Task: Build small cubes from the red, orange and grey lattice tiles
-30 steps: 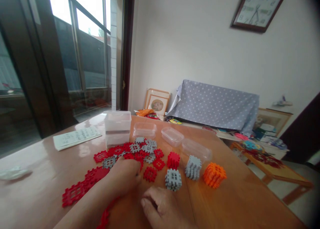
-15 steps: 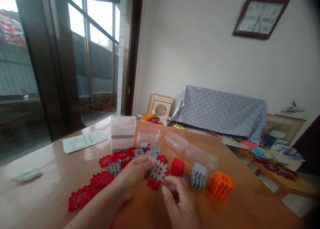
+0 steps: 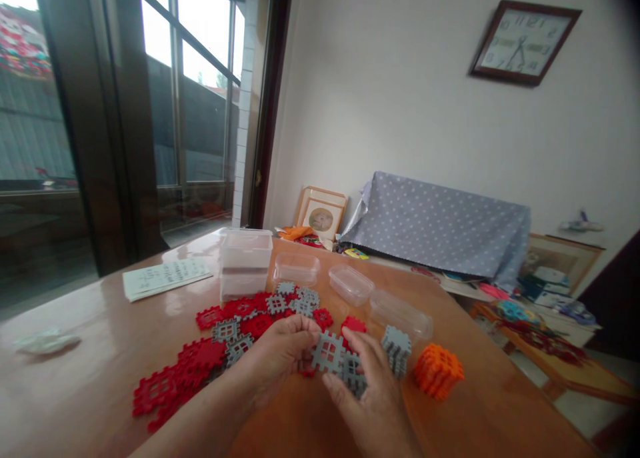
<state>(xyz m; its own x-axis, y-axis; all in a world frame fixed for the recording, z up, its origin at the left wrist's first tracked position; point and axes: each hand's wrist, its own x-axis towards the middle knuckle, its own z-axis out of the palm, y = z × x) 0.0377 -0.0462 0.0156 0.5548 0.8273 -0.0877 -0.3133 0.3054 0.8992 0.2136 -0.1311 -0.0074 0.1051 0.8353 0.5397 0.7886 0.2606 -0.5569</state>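
My left hand (image 3: 295, 338) pinches the left edge of a grey notched window tile (image 3: 327, 351), which it holds up facing me. Against that tile's lower right side is a second grey window tile (image 3: 353, 370). My right hand (image 3: 373, 385) curves around this second tile, thumb below and fingers above. Whether the two tiles are locked together I cannot tell. Part of a red tile (image 3: 307, 373) shows under the left hand. Just behind my right fingers stands a red tile stack (image 3: 354, 325), partly hidden.
To the right stand a grey tile stack (image 3: 397, 348) and an orange tile stack (image 3: 440, 371). Loose red tiles (image 3: 200, 358) and grey tiles spread leftward. Farther back are clear tubs (image 3: 350, 283), a lidded box (image 3: 245, 261), written paper (image 3: 167, 278) and crumpled plastic (image 3: 47, 341).
The held grey tile has shifted right and slightly down. My right hand has moved right and spread wider, and a second grey tile now shows between its thumb and fingers.
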